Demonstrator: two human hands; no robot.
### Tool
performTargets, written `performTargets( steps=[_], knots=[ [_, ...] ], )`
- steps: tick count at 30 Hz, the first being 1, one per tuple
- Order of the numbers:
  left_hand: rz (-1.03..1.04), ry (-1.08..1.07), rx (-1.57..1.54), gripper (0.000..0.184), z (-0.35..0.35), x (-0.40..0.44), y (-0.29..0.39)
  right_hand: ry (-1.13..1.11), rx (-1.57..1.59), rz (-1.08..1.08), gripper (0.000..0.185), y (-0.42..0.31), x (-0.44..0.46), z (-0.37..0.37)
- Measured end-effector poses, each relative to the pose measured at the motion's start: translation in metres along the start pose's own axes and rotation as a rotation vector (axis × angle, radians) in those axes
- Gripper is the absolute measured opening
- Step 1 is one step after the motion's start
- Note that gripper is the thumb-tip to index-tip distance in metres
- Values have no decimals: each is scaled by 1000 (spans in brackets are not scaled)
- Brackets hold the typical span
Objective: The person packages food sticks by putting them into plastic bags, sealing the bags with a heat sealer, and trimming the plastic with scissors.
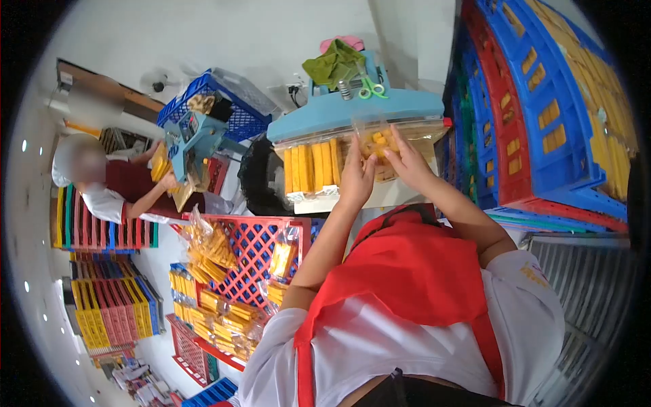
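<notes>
My left hand (357,175) and my right hand (411,163) are on either side of a clear plastic bag (380,142) with yellow pieces in it. Their fingers are stretched along the bag and hold it between them. The bag's upper end lies against the light-blue machine (312,121), which looks like a bag sealer. To the left of my left hand, a row of packed yellow sticks (308,168) rests along the machine's front. Green-handled scissors (371,88) and a green cloth (333,64) lie on top of the machine.
Stacked blue crates (542,102) and a red crate (491,102) with yellow goods rise close on my right. At lower left, a red crate (254,244) bears bagged yellow sticks (227,322). A co-worker (112,180) handles yellow sticks at another blue machine (193,146).
</notes>
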State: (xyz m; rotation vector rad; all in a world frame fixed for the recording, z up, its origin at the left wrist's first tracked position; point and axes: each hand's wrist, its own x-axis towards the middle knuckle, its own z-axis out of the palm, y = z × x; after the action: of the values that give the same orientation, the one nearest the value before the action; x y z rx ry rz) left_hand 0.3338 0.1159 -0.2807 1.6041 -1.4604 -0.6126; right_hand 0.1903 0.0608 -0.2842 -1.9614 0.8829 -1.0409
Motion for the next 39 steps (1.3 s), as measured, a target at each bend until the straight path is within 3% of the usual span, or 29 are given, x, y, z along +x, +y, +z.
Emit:
performTargets(
  steps=[5,10,15,17,19,21,23,25,28,29,30,31,35,37,39],
  knots=[
    [200,228,180,26,-6,2,38,-15,-160,-85,42,-4,-3,-18],
    [96,245,107,19,-13,2,50,16,-94,-65,17,-28,10,-37],
    [30,331,65,14,-13,-1,55,68,-47,-109,13,-28,8,-32],
    [261,387,137,10,-16,-2,61,57,-18,-104,13,-32,5,-33],
    [234,384,119,8,-15,0,55,101,-19,-227,11,-37,5,-34],
    [211,381,98,6,-13,2,47,63,104,-111,9,-39,6,-36],
    [-103,92,-543,6,-11,5,39,27,222,7,8,-32,7,-39],
    [-137,60,-596,6,-3,1,34,-133,330,30,6,-13,9,-44],
    [-179,-1,-622,7,-4,2,24,-131,355,12,7,-6,9,-49],
    [-76,-19,-526,6,-8,6,23,-133,352,19,7,-5,9,-53],
    [27,-33,-431,5,-11,10,24,-276,465,110,6,-5,12,-57],
    [-22,-112,-531,5,-15,12,25,-420,576,200,5,-5,15,-61],
    [60,-223,-448,4,-22,22,23,-394,503,50,3,3,19,-58],
    [-111,-243,-639,5,-17,21,23,-381,669,89,2,3,18,-55],
    [-133,-256,-686,7,-10,17,25,-371,578,26,2,-4,15,-54]
  ],
)
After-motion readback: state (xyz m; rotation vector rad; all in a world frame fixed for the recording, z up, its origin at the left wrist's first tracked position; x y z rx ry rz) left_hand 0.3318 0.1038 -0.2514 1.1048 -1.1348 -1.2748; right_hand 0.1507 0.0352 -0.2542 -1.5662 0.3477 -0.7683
